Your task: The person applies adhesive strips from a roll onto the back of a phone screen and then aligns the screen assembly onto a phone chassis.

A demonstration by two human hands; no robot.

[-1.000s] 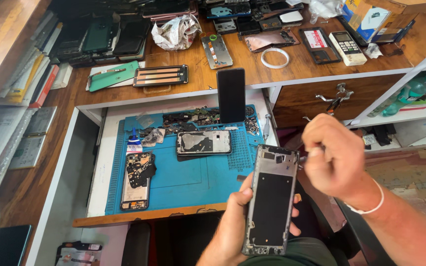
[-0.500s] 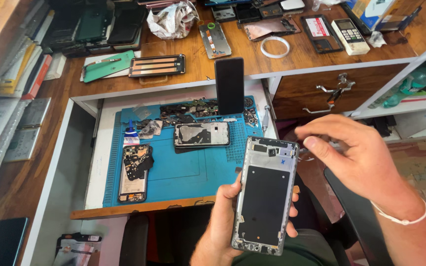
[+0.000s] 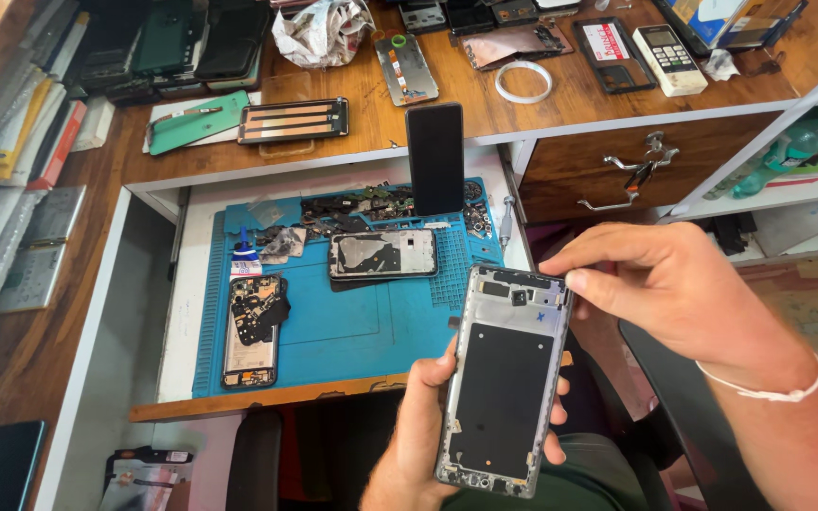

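Note:
My left hand (image 3: pixel 428 426) grips a grey phone frame (image 3: pixel 504 378) from below, its open back with a black panel facing up, held over my lap. My right hand (image 3: pixel 674 289) pinches with thumb and forefinger at the frame's top right corner; I cannot tell whether anything small is between the fingertips. Ahead lies a blue work mat (image 3: pixel 333 326) carrying an opened phone (image 3: pixel 382 255) in the middle, a stripped phone body (image 3: pixel 253 326) at the left, and loose parts along the back. A black phone (image 3: pixel 435 156) stands upright at the mat's far edge.
The wooden desk (image 3: pixel 485 104) behind holds a white tape ring (image 3: pixel 524 82), a copper-striped plate (image 3: pixel 293 120), a green panel (image 3: pixel 196 123), crumpled paper (image 3: pixel 319 30) and several phones. A drawer with a metal handle (image 3: pixel 631 175) is at right. Books (image 3: pixel 21 142) stack at left.
The phone frame has come nearer and slightly lower in view. My right hand has stretched out from above the frame's top edge to pinch at its top right corner.

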